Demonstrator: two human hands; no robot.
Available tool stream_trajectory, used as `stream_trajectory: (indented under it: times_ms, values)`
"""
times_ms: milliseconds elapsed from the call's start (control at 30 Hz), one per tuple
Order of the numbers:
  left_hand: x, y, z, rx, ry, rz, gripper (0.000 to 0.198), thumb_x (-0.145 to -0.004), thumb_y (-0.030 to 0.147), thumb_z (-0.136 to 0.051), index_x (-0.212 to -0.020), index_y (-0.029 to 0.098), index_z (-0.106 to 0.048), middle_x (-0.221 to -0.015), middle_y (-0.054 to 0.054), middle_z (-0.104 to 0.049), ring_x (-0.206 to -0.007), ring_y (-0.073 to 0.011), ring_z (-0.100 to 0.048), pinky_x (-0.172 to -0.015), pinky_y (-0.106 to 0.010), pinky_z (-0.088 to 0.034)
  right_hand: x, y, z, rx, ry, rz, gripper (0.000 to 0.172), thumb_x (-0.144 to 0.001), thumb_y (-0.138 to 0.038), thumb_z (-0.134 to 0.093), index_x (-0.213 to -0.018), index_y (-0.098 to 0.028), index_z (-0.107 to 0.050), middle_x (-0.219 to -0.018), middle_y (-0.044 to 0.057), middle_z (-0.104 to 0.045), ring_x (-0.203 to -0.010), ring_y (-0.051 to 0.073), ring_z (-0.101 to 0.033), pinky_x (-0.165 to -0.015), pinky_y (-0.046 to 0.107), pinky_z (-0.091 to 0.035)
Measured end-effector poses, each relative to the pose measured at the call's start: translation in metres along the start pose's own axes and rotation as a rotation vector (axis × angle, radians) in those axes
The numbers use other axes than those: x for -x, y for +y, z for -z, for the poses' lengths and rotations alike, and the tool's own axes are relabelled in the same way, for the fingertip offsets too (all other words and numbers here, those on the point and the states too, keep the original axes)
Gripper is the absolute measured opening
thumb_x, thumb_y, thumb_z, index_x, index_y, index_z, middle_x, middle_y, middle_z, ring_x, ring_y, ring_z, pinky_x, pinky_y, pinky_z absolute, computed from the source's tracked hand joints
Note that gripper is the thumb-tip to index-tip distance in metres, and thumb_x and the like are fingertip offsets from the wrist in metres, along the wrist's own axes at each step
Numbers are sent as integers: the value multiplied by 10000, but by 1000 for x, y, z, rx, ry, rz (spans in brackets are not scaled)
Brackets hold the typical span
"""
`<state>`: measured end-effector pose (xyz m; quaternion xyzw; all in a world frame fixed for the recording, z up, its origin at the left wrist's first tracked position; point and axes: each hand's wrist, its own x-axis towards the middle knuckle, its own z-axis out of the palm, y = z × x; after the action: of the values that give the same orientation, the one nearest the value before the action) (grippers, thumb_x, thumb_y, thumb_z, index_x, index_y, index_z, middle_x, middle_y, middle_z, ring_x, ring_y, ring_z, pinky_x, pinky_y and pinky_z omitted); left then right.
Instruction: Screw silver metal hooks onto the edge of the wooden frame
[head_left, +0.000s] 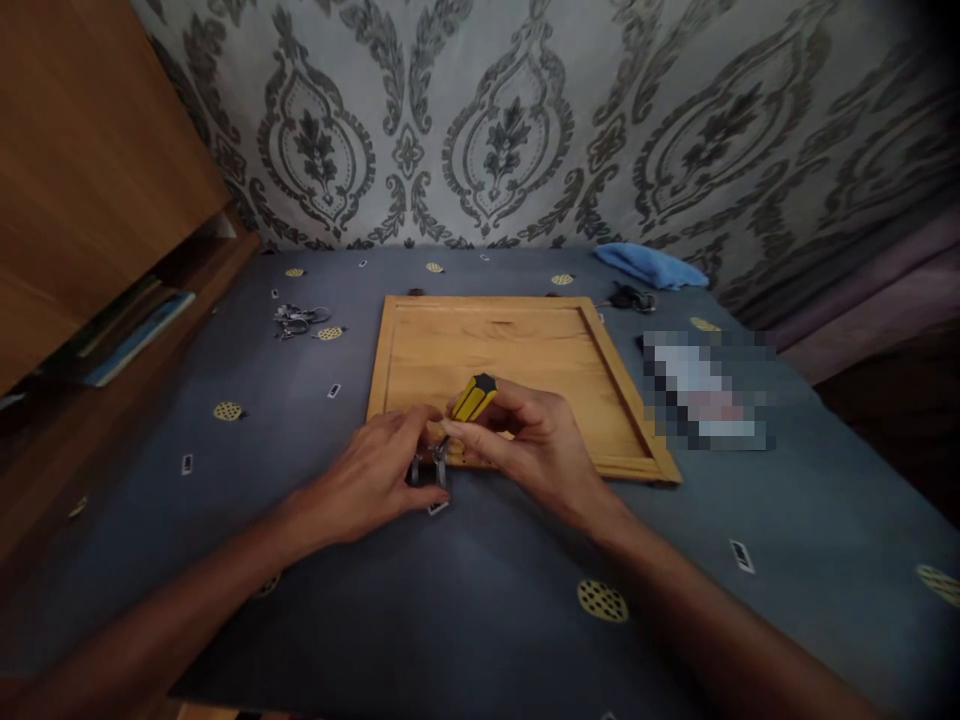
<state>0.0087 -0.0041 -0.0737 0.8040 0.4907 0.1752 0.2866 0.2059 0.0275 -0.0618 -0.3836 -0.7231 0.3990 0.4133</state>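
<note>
A wooden framed panel (600, 345) lies flat on a blue-grey patterned cloth. My right hand (536, 445) is closed round a yellow and black screwdriver (472, 397), its tip angled down at the panel's near edge. My left hand (371, 475) pinches a small metal hinge (429, 468) against that same edge, right beside the screwdriver tip. The two hands almost touch.
More metal hinges (296, 320) lie at the back left of the cloth. A blue rag (651, 265) and a dark small object (628, 297) sit at the back right. A wooden cabinet with books (135, 335) stands left; a patterned wall rises behind.
</note>
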Motion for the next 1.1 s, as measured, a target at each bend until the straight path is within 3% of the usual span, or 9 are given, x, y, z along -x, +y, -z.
stream_trajectory:
  times_ms: [200,433,900,1100]
  values:
    - [-1,-1,-1,-14,-27,21,564,-792,251,-824,-1234,218,-476,-1212,-114,-670,-1155,-327,-654,-987,-501,-529,4,0,-2,36,53,27,331,-885,-465,-726,-694,-219,-616,-631,-23,-610,-578,125,-564,-528,271,-453]
    - [0,-2,0,-10,-43,32,640,-802,248,-830,-1312,221,-444,-1185,-98,-688,-1157,-315,-655,-998,-503,-520,6,-12,7,-102,307,-32,206,-869,-430,-768,-872,-235,-702,-752,-4,-692,-555,136,-619,-535,290,-534]
    - [-1,1,2,17,-53,43,566,-788,234,-842,-1225,214,-483,-1230,-115,-686,-1186,-324,-650,-996,-512,-523,12,6,0,-25,160,-27,214,-895,-405,-714,-794,-227,-650,-721,-4,-657,-647,155,-625,-593,306,-523]
    - [0,2,3,11,-65,51,604,-799,236,-834,-1284,188,-477,-1260,-138,-679,-1206,-333,-641,-1005,-518,-520,13,10,-4,16,140,-20,244,-901,-404,-707,-760,-225,-621,-742,4,-668,-669,159,-634,-617,310,-524]
